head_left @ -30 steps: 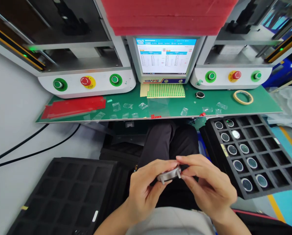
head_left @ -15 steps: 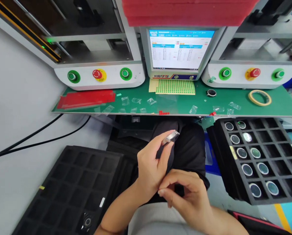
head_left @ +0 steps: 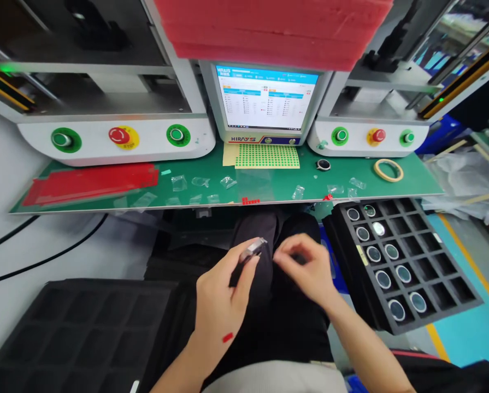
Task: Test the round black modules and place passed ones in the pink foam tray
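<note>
My left hand (head_left: 222,297) is closed on a small round grey metal part (head_left: 252,249), held edge-on over my lap. A small red sticker (head_left: 227,337) sits on the back of that hand. My right hand (head_left: 307,270) is just right of the part, fingers curled in a pinch; what they hold, if anything, I cannot make out. A black compartment tray (head_left: 428,284) at my right carries several round lens-like parts (head_left: 382,279) in its left columns. An empty black tray (head_left: 84,327) lies at my lower left.
A green bench mat (head_left: 211,188) holds red strips (head_left: 88,183), a sheet of green dot stickers (head_left: 267,155), small clear bags, a black ring part (head_left: 323,164) and a tape roll (head_left: 388,170). Behind stand two machines with green and red buttons and a monitor (head_left: 264,101). Cables run at left.
My right hand has risen from low near my body up beside the part. The left hand still holds the part, a little lower now. The view has shifted.
</note>
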Tool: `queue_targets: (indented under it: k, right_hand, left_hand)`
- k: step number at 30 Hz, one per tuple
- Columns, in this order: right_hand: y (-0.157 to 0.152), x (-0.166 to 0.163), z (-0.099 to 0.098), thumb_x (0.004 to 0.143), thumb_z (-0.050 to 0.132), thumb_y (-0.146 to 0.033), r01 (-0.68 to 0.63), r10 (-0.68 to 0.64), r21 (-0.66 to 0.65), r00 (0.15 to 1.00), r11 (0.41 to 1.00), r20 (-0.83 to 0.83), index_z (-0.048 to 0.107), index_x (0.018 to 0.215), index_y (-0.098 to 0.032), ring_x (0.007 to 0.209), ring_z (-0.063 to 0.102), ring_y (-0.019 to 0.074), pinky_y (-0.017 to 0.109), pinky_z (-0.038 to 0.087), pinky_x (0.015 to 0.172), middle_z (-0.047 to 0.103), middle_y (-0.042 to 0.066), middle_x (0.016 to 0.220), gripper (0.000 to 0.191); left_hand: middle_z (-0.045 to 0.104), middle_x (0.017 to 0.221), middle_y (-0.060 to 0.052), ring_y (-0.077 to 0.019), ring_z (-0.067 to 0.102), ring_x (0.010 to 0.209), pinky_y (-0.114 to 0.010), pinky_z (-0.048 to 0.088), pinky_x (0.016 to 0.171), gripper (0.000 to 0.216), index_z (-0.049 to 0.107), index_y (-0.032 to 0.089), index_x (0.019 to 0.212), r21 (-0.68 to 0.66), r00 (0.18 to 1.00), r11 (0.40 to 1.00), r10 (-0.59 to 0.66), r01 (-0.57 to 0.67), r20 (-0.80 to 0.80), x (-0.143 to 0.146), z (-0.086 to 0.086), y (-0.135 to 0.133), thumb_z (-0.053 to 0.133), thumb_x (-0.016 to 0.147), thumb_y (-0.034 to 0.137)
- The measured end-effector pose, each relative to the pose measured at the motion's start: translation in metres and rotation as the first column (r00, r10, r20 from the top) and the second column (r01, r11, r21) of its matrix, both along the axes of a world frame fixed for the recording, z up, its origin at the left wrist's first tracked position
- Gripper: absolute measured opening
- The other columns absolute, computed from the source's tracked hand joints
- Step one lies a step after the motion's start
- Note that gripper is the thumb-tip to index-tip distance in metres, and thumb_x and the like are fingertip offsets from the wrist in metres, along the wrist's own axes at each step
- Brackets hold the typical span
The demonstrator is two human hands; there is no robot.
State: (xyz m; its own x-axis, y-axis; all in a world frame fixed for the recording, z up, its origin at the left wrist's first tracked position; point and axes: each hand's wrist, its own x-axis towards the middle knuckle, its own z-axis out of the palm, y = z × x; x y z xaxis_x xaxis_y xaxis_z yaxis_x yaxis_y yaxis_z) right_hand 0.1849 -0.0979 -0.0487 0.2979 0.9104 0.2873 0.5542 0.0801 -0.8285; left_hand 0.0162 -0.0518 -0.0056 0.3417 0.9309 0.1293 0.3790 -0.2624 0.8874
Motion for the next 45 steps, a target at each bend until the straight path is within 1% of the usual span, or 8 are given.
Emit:
queue_targets:
  k: [4, 8, 14, 18, 23, 28, 37, 45]
  right_hand:
    - [0.045, 0.071, -0.034, 0.091, 0.059, -0.027, 0.152, -0.173, 0.094, 0.942, 0.984, 0.288, 0.065, 0.105, -0.018, 0.118, 0.062, 0.0301, 0.053, 0.046, 0.105, 0.069, 0.017, 0.117, 0.018]
    - [0.073, 0.106, -0.057, 0.091, 0.057, -0.022, 0.051, -0.088, 0.090, 0.874, 0.995, 0.478, 0.069, 0.107, -0.017, 0.117, 0.064, 0.0282, 0.051, 0.045, 0.108, 0.071, 0.014, 0.119, 0.021]
    - [0.084, 0.117, -0.060, 0.096, 0.052, -0.024, -0.004, -0.063, 0.114, 0.810, 0.993, 0.583, 0.073, 0.091, -0.019, 0.101, 0.072, 0.0242, 0.043, 0.054, 0.098, 0.077, 0.010, 0.102, 0.022]
    - [0.069, 0.107, -0.039, 0.099, 0.045, -0.026, 0.024, -0.133, 0.193, 0.811, 0.981, 0.570, 0.070, 0.096, -0.019, 0.091, 0.074, 0.0213, 0.036, 0.059, 0.085, 0.077, 0.010, 0.097, 0.026]
    - [0.051, 0.093, -0.019, 0.097, 0.051, -0.025, -0.008, -0.125, 0.221, 0.804, 0.975, 0.581, 0.067, 0.102, -0.018, 0.103, 0.071, 0.0208, 0.035, 0.056, 0.094, 0.075, 0.011, 0.107, 0.019]
    - [0.073, 0.109, -0.042, 0.088, 0.066, -0.031, -0.047, -0.026, 0.094, 0.754, 0.994, 0.656, 0.066, 0.112, -0.012, 0.114, 0.066, 0.0315, 0.047, 0.055, 0.098, 0.070, 0.019, 0.118, 0.031]
    - [0.088, 0.128, -0.057, 0.097, 0.057, -0.029, -0.001, 0.034, -0.052, 0.771, 0.999, 0.636, 0.070, 0.102, -0.016, 0.103, 0.071, 0.0210, 0.040, 0.057, 0.091, 0.074, 0.010, 0.108, 0.019]
    - [0.062, 0.100, 0.000, 0.100, 0.045, -0.027, 0.039, -0.130, 0.184, 0.846, 0.982, 0.516, 0.071, 0.095, -0.017, 0.080, 0.076, 0.0209, 0.029, 0.061, 0.070, 0.078, 0.009, 0.088, 0.028]
  left_hand:
    - [0.076, 0.100, -0.008, -0.0177, 0.072, 0.079, -0.024, 0.059, 0.071, 0.028, 0.070, 0.014, 0.101, -0.514, 0.957, 0.855, 0.086, 0.072, 0.277, 0.002, 0.000, 0.007, 0.064, 0.086, 0.037]
    - [0.075, 0.086, -0.009, -0.0168, 0.070, 0.070, -0.024, 0.057, 0.064, 0.036, 0.068, 0.011, 0.106, -0.687, 0.896, 0.711, 0.196, 0.151, 0.399, 0.007, -0.001, 0.011, 0.070, 0.080, 0.036]
    - [0.073, 0.097, -0.013, -0.0116, 0.062, 0.060, -0.021, 0.051, 0.051, 0.038, 0.070, 0.011, 0.106, -0.709, 0.874, 0.643, 0.125, 0.289, 0.470, 0.006, -0.005, 0.019, 0.072, 0.079, 0.038]
    - [0.073, 0.099, -0.015, -0.0080, 0.056, 0.053, -0.019, 0.045, 0.045, 0.039, 0.073, 0.011, 0.104, -0.716, 0.864, 0.603, 0.087, 0.350, 0.496, 0.007, -0.004, 0.019, 0.073, 0.078, 0.041]
    - [0.074, 0.087, -0.016, -0.0047, 0.046, 0.044, -0.018, 0.037, 0.040, 0.042, 0.075, 0.007, 0.099, -0.730, 0.851, 0.553, 0.068, 0.402, 0.521, 0.008, -0.002, 0.015, 0.074, 0.076, 0.042]
    - [0.074, 0.089, -0.018, -0.0093, 0.051, 0.049, -0.021, 0.041, 0.042, 0.044, 0.076, 0.006, 0.100, -0.724, 0.788, 0.508, 0.134, 0.467, 0.601, 0.007, -0.002, 0.012, 0.069, 0.078, 0.044]
    - [0.076, 0.087, -0.020, -0.0079, 0.052, 0.048, -0.020, 0.045, 0.047, 0.042, 0.078, 0.006, 0.085, -0.731, 0.797, 0.522, 0.148, 0.440, 0.586, 0.008, 0.000, 0.015, 0.073, 0.076, 0.047]
    - [0.075, 0.071, -0.016, -0.0159, 0.067, 0.054, -0.021, 0.052, 0.050, 0.049, 0.075, 0.006, 0.070, -0.766, 0.849, 0.461, 0.050, 0.448, 0.526, 0.006, -0.001, 0.014, 0.072, 0.073, 0.055]
